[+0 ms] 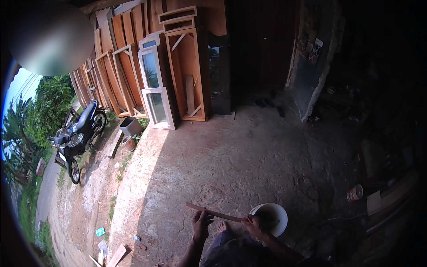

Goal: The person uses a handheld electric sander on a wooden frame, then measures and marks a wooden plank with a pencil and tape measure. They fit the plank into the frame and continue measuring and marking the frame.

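Note:
A narrow strip of reddish-brown wood (224, 216) lies across in front of me, slanting down a little to the right. My left hand (200, 224) is closed round it near its left end. At the other end the fingers of my right hand (254, 227) are closed on the strip; a small orange spot shows by these fingers, too small to make out. Just beyond and beside the right hand stands a white bucket (283, 216) with a dark inside. What is in the bucket cannot be made out.
Wooden frames (187, 75) and a pale glazed frame (155, 86) lean at the far wall. A motorcycle (80, 129) stands to the left by a grey container (130, 126). Wood scraps (117, 255) lie front left. A small tub (355, 193) and boards (387, 200) are at right.

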### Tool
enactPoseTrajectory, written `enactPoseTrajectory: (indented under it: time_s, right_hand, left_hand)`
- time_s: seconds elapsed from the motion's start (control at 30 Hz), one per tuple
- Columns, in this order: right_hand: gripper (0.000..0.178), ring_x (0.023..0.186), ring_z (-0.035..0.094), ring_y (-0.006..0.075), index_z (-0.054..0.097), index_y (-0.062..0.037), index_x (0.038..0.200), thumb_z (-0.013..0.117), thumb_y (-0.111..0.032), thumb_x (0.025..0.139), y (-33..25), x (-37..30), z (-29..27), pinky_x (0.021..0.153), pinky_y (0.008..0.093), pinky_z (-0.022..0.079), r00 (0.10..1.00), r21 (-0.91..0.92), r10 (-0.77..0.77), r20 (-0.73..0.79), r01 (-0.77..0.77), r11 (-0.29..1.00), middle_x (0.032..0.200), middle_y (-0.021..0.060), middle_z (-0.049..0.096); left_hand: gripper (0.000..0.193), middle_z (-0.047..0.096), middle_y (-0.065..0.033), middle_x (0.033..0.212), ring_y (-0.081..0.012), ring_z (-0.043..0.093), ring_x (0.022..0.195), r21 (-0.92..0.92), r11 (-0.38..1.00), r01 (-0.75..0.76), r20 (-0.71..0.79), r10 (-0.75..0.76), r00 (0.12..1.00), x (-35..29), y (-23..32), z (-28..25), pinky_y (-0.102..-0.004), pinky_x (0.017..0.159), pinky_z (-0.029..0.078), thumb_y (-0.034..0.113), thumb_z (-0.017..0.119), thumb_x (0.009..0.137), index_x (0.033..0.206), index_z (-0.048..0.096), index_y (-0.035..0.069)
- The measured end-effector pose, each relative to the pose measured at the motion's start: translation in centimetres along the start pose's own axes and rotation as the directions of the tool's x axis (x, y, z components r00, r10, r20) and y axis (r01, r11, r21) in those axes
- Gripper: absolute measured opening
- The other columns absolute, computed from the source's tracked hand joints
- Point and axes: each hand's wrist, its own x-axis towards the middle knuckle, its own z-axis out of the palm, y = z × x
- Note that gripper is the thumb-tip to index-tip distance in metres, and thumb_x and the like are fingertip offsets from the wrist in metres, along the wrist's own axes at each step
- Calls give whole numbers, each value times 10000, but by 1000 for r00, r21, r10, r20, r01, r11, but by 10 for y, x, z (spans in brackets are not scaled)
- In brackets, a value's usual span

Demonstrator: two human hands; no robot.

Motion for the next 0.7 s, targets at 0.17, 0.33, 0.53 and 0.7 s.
enactPoseTrajectory:
  time_s: [0.17,0.33,0.53,0.7]
  right_hand:
    - [189,732,645,263,651,-27,1031,654,-197,950,-85,93,-39,680,374,513,990,-187,-103,-92,84,979,799,142,636]
    - [208,880,702,325,668,-29,1108,629,-161,952,-127,211,-66,773,389,539,971,-181,-190,-143,163,970,927,193,686]
    - [195,805,622,141,651,-9,1108,632,-110,942,-146,390,-121,739,321,516,936,-231,-253,-243,198,953,877,81,654]
    - [184,762,573,128,589,-28,1053,684,-88,908,-184,539,-177,715,306,500,906,-103,-186,-381,158,982,868,56,601]
  left_hand:
    - [380,689,-114,979,-205,699,771,17,980,-201,-93,201,975,121,85,42,-315,625,562,132,647,986,1317,469,77]
    - [434,704,-139,976,-202,695,774,71,958,-277,-71,282,957,234,123,93,-309,620,557,119,663,976,1344,438,67]
    - [287,716,-121,964,-193,700,743,107,948,-298,-110,309,945,392,147,164,-293,583,559,144,666,978,1229,564,49]
    - [242,712,-84,965,-168,681,738,86,951,-297,-190,308,932,505,178,232,-292,599,542,170,681,971,1173,625,49]
